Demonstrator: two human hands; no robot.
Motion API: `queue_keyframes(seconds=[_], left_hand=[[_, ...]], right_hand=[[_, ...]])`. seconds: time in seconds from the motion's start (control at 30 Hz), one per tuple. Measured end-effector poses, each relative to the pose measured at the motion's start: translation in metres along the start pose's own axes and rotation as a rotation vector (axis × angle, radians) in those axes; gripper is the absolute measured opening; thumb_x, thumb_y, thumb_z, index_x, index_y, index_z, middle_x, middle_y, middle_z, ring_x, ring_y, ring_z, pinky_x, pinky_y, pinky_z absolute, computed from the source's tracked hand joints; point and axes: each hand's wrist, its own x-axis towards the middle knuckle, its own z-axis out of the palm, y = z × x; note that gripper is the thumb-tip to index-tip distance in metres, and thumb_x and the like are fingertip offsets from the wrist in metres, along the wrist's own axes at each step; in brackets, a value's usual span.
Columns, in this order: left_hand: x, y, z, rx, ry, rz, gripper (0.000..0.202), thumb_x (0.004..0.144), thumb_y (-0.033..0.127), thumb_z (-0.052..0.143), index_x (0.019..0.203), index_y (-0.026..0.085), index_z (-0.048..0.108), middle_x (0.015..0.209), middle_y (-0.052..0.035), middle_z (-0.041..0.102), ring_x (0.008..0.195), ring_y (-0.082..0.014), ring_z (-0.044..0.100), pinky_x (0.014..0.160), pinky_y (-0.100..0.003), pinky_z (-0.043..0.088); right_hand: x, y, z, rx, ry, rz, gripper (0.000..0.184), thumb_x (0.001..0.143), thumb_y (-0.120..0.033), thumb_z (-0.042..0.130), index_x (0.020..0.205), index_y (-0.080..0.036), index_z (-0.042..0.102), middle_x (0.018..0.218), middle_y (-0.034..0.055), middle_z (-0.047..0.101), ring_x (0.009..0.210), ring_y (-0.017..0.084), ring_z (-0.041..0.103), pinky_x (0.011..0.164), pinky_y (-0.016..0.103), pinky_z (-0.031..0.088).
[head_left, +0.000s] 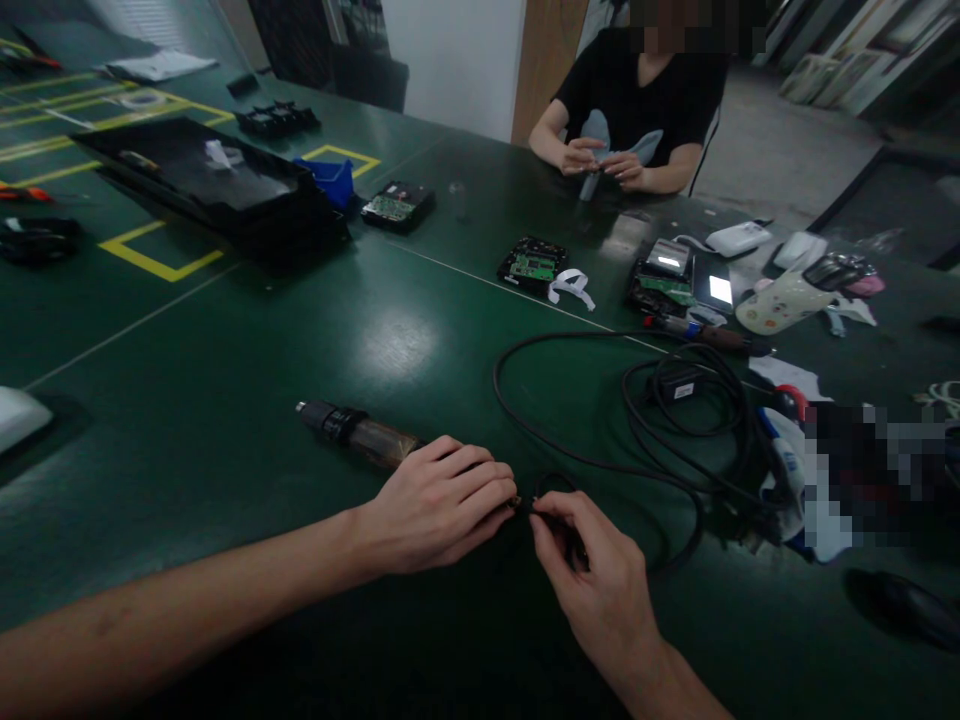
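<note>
Under my left hand lies an electric screwdriver, its bit end pointing to the upper left. The fingers of that hand wrap round its rear end. My right hand pinches the plug end of a black cable between thumb and fingertips, close to the screwdriver's rear. Whether the plug touches the socket or sits in it, I cannot tell. From there the cable runs in loose loops over the green table to the right. A small box with a white label lies among the loops.
Across the table a person handles a small part. Hard drives with green boards lie mid-table, near a second screwdriver and a pen cup. Black trays are stacked at left. A dark mouse is at right.
</note>
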Motion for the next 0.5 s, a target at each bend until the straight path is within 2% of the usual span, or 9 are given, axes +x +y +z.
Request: queue_keyframes(seconds=[0.13,0.33,0.5], left_hand=[[-0.0005,-0.0006,-0.0007,-0.006,-0.012,0.031,0.029,0.098,0.029,0.060,0.126,0.021,0.063,0.122,-0.0032,0.072,0.110,-0.0195,0.064,0.088,-0.035,0.046],[-0.0005,-0.0011,-0.0003,0.010,-0.007,0.016,0.021,0.100,0.030,0.059,0.117,0.020,0.065,0.120,-0.0028,0.073,0.108,-0.0182,0.064,0.088,-0.034,0.046],[-0.0003,-0.0010,-0.0006,-0.011,-0.011,0.036,0.027,0.100,0.030,0.059,0.125,0.022,0.063,0.122,-0.0039,0.072,0.109,-0.0198,0.064,0.088,-0.035,0.046]], right_hand=[[-0.0001,0.0007,-0.0003,-0.002,-0.007,0.004,0.008,0.101,-0.021,0.058,0.106,-0.021,0.064,0.086,0.0010,0.064,0.069,0.013,0.061,0.063,0.025,0.050],[0.0006,-0.0008,-0.0012,-0.022,-0.003,-0.001,0.010,0.101,-0.023,0.057,0.104,-0.021,0.065,0.084,0.0021,0.066,0.067,0.014,0.062,0.061,0.026,0.052],[0.0008,-0.0004,-0.0011,-0.023,-0.004,0.002,0.009,0.100,-0.024,0.058,0.104,-0.021,0.066,0.085,0.0023,0.067,0.067,0.015,0.063,0.061,0.026,0.052]])
